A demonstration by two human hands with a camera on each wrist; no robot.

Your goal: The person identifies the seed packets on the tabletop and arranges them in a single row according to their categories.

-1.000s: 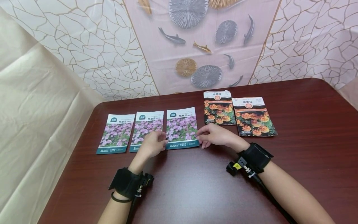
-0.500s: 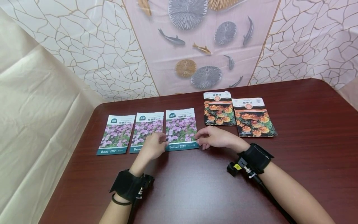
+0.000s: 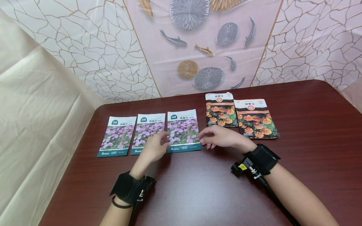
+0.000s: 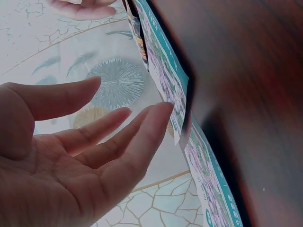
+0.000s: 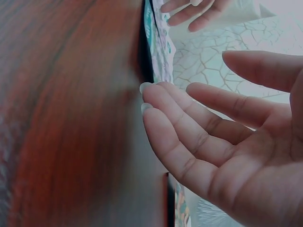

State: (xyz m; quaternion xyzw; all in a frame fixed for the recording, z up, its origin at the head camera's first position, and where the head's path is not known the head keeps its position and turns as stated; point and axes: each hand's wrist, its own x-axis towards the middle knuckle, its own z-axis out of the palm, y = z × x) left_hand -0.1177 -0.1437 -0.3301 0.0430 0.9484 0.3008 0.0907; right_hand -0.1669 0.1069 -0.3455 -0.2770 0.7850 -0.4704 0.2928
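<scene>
Three seed packets with purple flowers lie in a row on the table: left packet (image 3: 117,135), middle packet (image 3: 151,127) and right packet (image 3: 183,130). My left hand (image 3: 154,147) is over the lower part of the middle packet, fingertips at the right packet's left edge. At that packet's lower right edge is my right hand (image 3: 222,137). In the left wrist view, the left hand (image 4: 94,156) has thumb and fingers apart with nothing between them. The right hand (image 5: 222,137), in the right wrist view, has relaxed fingers and also holds nothing.
Two marigold seed packets lie at the back right, a smaller-looking packet (image 3: 221,113) beside a nearer packet (image 3: 255,121). The dark red-brown table (image 3: 192,188) meets a patterned cloth backdrop (image 3: 209,62). A pale cloth (image 3: 36,103) hangs along the left.
Both hands have loosened slightly at the right purple-flower packet, the right hand's fingers spreading and its wrist shifting a little right. The packets lie practically as before.
</scene>
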